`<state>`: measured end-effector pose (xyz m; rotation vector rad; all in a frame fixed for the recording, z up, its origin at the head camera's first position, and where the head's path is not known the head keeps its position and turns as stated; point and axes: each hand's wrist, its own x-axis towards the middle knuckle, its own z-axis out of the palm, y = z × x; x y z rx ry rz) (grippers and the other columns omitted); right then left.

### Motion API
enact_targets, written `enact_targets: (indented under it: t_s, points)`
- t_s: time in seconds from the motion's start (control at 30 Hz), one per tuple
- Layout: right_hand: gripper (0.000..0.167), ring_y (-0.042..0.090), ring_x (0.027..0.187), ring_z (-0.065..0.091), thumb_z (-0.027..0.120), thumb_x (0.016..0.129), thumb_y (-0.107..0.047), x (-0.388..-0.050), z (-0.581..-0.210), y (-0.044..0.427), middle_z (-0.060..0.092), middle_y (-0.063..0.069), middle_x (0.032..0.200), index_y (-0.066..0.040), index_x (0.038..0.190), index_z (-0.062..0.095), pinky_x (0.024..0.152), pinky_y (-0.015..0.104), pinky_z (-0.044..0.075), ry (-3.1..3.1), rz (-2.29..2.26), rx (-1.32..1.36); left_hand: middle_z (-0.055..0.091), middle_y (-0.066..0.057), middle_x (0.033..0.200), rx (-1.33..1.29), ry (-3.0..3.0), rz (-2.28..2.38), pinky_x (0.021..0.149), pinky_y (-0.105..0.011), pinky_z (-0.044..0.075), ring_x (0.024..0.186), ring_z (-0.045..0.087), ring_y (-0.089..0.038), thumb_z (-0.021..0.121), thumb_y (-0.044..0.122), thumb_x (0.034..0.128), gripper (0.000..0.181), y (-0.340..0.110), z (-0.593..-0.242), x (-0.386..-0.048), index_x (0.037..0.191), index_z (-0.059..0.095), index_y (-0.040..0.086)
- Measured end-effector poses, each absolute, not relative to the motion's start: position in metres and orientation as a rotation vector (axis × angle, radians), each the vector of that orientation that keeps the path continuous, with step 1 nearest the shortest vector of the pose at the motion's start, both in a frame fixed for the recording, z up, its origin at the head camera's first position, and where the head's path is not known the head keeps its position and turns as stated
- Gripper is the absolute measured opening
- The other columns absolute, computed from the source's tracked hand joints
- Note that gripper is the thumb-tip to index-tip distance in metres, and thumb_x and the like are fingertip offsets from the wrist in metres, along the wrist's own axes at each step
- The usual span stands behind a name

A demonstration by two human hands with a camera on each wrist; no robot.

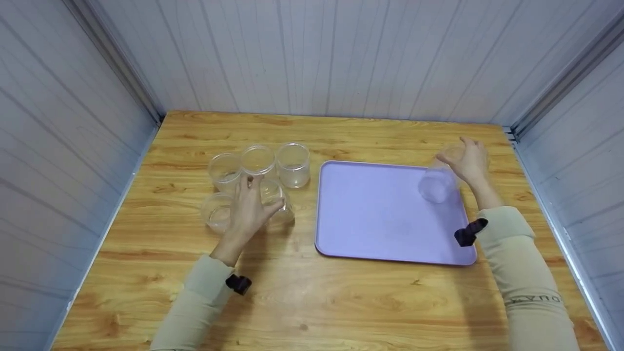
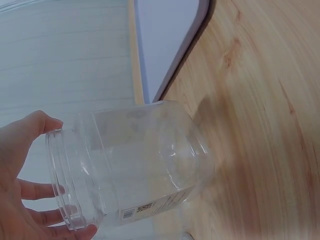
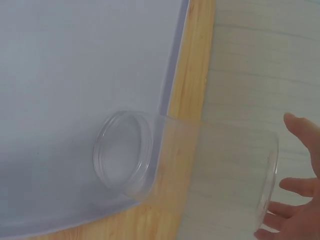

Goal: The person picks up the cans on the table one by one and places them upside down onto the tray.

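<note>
My left hand (image 1: 251, 209) (image 2: 20, 170) grips the round rim of a clear jar (image 1: 277, 207) (image 2: 140, 160), thumb on one side and fingers round the other. A label with a barcode shows low on this jar in the left wrist view. At the tray's back right corner another clear jar (image 1: 436, 186) (image 3: 225, 165) stands with its ringed end on the lilac tray (image 1: 380, 209) (image 3: 65, 65). Round its upper end my right hand (image 1: 470, 163) (image 3: 300, 185) is spread, the thumb apart from the wall; whether the lower fingertips touch it is unclear.
Several more clear jars stand left of the tray: one at the back (image 1: 293, 165), two beside it (image 1: 258, 161) (image 1: 225, 171), and one (image 1: 217, 213) left of my left hand. Pale panel walls (image 1: 312, 58) border the wooden table (image 1: 302, 302) at the back and sides.
</note>
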<state>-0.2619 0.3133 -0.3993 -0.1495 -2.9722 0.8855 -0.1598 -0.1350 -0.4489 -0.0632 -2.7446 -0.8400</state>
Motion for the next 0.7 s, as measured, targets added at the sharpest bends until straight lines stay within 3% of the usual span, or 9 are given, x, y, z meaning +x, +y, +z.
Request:
enact_targets:
  t_s: [0.33, 0.7]
  points:
    - [0.058, 0.043, 0.117, 0.034, 0.064, 0.08, -0.026, -0.26, -0.405, 0.305, 0.04, 0.028, 0.126, 0.009, 0.123, 0.046, 0.098, 0.05, 0.026, -2.677, 0.989, -0.008, 0.041, -0.016, 0.114, -0.062, -2.675, -0.89, 0.076, -0.042, 0.043, 0.101, 0.042, -0.03, 0.07, 0.037, 0.0674, 0.066, -0.128, -0.444, -0.155, 0.121, 0.049, 0.004]
    - [0.048, 0.034, 0.111, 0.043, 0.067, 0.079, -0.02, -0.253, -0.409, 0.287, 0.049, 0.022, 0.119, 0.006, 0.117, 0.053, 0.096, 0.042, 0.032, -2.44, 1.142, 0.087, 0.045, -0.014, 0.11, -0.053, -2.507, -0.98, 0.078, -0.043, 0.044, 0.101, 0.044, -0.029, 0.073, 0.037, 0.0655, 0.066, -0.122, -0.45, -0.154, 0.118, 0.052, 0.002]
